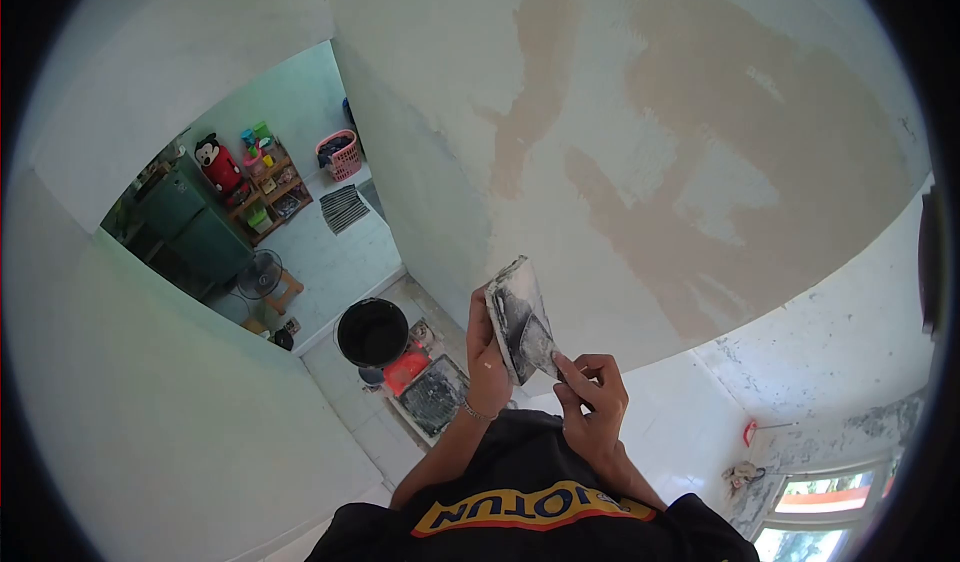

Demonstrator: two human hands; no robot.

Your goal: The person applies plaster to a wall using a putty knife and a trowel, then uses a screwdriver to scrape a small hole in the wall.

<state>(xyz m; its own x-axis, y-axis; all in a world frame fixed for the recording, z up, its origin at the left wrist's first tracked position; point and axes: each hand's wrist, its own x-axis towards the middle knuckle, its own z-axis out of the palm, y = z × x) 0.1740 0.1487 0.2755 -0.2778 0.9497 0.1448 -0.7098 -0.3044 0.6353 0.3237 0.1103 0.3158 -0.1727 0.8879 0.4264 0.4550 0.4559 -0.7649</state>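
Note:
In the middle of the head view my left hand (489, 370) is wrapped round the edge of a flat plaster-smeared board (516, 287), dark and wet-looking in its lower part. My right hand (594, 402) pinches a small putty knife (539, 344) between thumb and fingers. The knife's grey-coated blade lies against the board's face, and most of its handle is hidden by my fingers. Behind both tools rises a pale wall (450, 92) with beige patches of filler.
Below to the left, a black bucket (372, 332) stands on the tiled floor beside a red container (406, 370) and a dark, smeared tray (434, 398). Through the doorway are a standing fan (260, 274), a green fridge (195, 220) and a pink laundry basket (342, 159). A window (822, 494) is at lower right.

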